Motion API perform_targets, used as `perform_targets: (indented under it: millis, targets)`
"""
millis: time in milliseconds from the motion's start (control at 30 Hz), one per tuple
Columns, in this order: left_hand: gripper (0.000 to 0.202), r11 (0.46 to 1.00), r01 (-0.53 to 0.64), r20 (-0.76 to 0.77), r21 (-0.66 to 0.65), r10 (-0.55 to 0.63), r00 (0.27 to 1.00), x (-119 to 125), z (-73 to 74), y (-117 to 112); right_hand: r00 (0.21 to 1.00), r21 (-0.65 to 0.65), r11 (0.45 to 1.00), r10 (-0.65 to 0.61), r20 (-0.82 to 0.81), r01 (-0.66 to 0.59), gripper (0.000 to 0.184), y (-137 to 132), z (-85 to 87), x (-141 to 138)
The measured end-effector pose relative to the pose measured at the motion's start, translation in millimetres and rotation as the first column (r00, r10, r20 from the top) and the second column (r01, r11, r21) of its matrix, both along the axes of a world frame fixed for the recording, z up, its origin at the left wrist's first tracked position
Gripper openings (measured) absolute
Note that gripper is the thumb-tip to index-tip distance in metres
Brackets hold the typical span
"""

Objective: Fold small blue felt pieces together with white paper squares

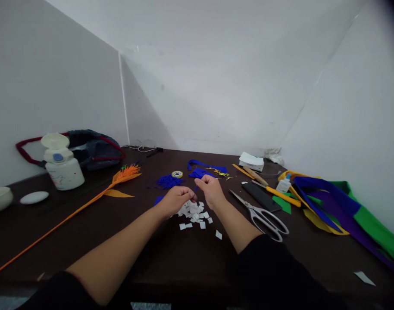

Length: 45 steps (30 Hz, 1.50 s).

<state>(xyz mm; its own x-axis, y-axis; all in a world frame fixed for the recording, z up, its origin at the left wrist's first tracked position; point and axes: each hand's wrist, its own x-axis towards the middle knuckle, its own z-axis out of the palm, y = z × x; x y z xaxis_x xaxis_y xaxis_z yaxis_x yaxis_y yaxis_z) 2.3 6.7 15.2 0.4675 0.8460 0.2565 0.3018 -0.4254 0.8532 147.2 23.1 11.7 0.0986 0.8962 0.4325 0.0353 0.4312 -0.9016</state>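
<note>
My left hand (175, 199) and my right hand (210, 189) meet over a small heap of white paper scraps (195, 213) on the dark table (151, 254). Both hands have their fingertips pinched together, close to each other. What they pinch is too small to make out; a dark blue bit shows between them. Blue paper pieces (167, 181) lie just beyond the hands, beside a small yellow tape roll (177, 174).
Scissors (263, 214) lie right of my right hand, with a black strip (261, 196), a yellow-handled tool (279, 194), a glue bottle (284, 184) and coloured paper sheets (333, 206) further right. An orange paper flower on a long stem (87, 204), a white jar (61, 165) and a bag (87, 148) stand left.
</note>
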Motion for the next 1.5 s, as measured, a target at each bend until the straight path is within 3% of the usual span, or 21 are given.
perform_targets:
  millis: [200, 367, 567, 867, 1167, 1267, 1400, 1500]
  targets:
    - [0.026, 0.991, -0.038, -0.137, 0.126, 0.055, 0.989, 1, 0.5, 0, 0.97, 0.072, 0.981, -0.19, 0.152, 0.181, 0.034, 1, -3.3, -3]
    - [0.027, 0.928, -0.11, -0.249, 0.355, 0.208, 0.946, 4, -4.8, 3, 0.941, 0.084, 0.959, -0.283, 0.187, 0.272, 0.034, 5, -7.9, -4]
    - [0.02, 0.857, -0.15, -0.318, 0.493, 0.337, 0.886, 7, -8.6, 3, 0.938, 0.059, 0.949, -0.314, 0.149, 0.308, 0.035, 3, -9.3, -7]
    - [0.015, 0.785, -0.219, -0.306, 0.58, 0.458, 0.835, 7, 0.4, -3, 0.965, -0.022, 0.965, -0.263, -0.013, 0.262, 0.035, 2, -14.6, -12]
    - [0.018, 0.608, -0.113, -0.253, 0.786, 0.483, 0.838, 8, -6.2, -8, 0.944, -0.134, 0.958, -0.274, -0.186, 0.252, 0.037, -1, -8.7, -16]
    - [0.019, 0.642, -0.143, -0.251, 0.753, 0.481, 0.84, 7, -6.1, -6, 0.939, -0.193, 0.974, -0.177, -0.295, 0.123, 0.034, 0, -6.3, -13]
    - [0.023, 0.762, -0.223, -0.229, 0.608, 0.437, 0.87, 4, -1.2, -2, 0.864, -0.229, 0.956, 0.045, -0.501, -0.182, 0.032, 0, -0.6, -8]
    - [0.027, 0.847, -0.244, -0.187, 0.472, 0.367, 0.911, 3, 2.7, -2, 0.818, -0.172, 0.936, 0.168, -0.55, -0.308, 0.029, -2, 1.3, -7]
